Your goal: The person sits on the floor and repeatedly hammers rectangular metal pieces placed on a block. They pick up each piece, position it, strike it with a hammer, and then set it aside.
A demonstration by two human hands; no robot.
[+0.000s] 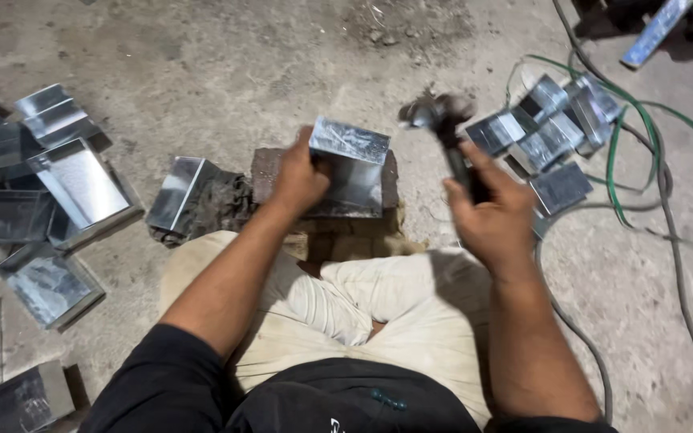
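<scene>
**A:** Which step was in hand here?

**B:** Hammering, by the look of it. The left hand was closed on the near-left edge of a folded galvanised sheet-metal box, fingers wrapped over its side, holding it down on a dark block that sat on the concrete floor just ahead of the person's knees.

**A:** And the right?

**B:** The right hand was clenched around the dark handle of a hammer, raised to the right of the box and apart from it. The head was blurred, so I judged it mid-swing.

**A:** What would the next move call for?

**B:** Probably landing the head squarely on the box's upper fold, clear of the left fingers, with the box kept flat on the block.

**A:** Anything else around?

**B:** Open sheet-metal trays lay scattered to the left, a pile of folded boxes to the right, with green and grey cables looping beside them.
</scene>
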